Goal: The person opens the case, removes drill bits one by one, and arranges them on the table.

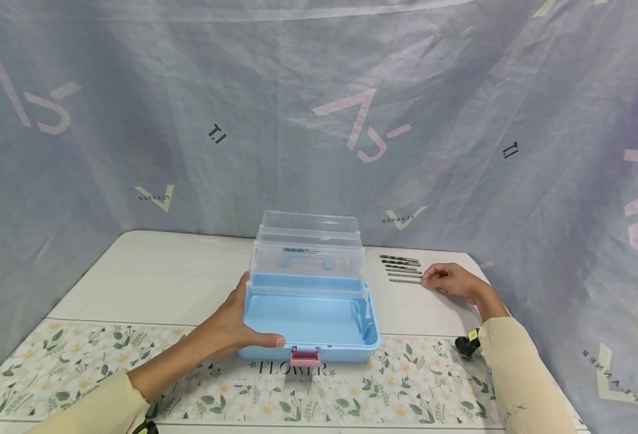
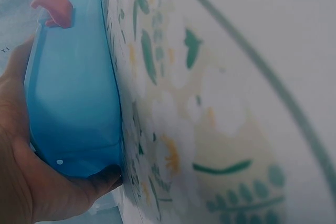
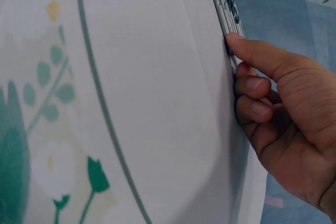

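A light blue plastic toolbox [image 1: 308, 348] stands with its clear lid [image 1: 308, 220] and clear tiers raised at the back. Its pink latch [image 1: 305, 357] hangs at the front. My left hand [image 1: 237, 328] grips the left end, thumb along the front rim; the left wrist view shows that hand [image 2: 31, 150] wrapped around the box's end. To the right, several twist drill bits [image 1: 400, 263] lie side by side in a row. With thumb and fingertips, my right hand [image 1: 449, 281] pinches the shank end of the nearest thin drill bit [image 1: 404, 281].
More dark drill bits [image 1: 301, 250] show through the clear tier. A flowered runner [image 1: 189, 398] crosses the front of the white-covered table [image 1: 189, 271]. Grey printed sheeting [image 1: 275, 120] hangs behind and on both sides.
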`<state>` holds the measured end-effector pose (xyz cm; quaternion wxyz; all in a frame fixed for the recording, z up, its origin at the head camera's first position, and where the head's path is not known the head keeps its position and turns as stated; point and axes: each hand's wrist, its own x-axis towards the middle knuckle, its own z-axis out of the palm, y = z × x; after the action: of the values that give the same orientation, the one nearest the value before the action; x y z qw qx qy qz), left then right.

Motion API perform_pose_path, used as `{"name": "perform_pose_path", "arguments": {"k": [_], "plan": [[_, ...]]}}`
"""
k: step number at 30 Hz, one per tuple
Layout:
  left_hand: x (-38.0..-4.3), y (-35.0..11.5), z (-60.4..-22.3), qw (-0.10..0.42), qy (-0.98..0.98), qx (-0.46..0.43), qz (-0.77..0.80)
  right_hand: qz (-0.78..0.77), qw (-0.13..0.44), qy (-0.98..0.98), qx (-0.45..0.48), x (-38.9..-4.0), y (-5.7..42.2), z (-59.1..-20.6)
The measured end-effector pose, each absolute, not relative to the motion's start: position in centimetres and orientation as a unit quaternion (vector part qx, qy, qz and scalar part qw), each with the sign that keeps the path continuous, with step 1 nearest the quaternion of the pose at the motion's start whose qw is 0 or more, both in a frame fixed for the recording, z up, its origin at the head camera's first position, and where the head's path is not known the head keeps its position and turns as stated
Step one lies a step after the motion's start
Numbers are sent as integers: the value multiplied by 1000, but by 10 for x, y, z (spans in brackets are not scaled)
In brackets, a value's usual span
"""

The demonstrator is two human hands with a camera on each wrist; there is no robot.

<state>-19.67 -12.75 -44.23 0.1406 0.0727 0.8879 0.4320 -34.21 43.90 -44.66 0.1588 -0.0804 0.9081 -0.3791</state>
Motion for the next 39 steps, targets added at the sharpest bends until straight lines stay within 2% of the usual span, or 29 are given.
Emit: {"name": "perform_pose_path", "arguments": {"k": [29, 39], "plan": [[-198, -127, -443, 140, 889, 75, 429, -433, 177, 883, -35, -345, 439, -437], [-199, -129, -444, 139, 889, 80, 429, -463, 134, 873, -74, -355, 415, -418]]}}
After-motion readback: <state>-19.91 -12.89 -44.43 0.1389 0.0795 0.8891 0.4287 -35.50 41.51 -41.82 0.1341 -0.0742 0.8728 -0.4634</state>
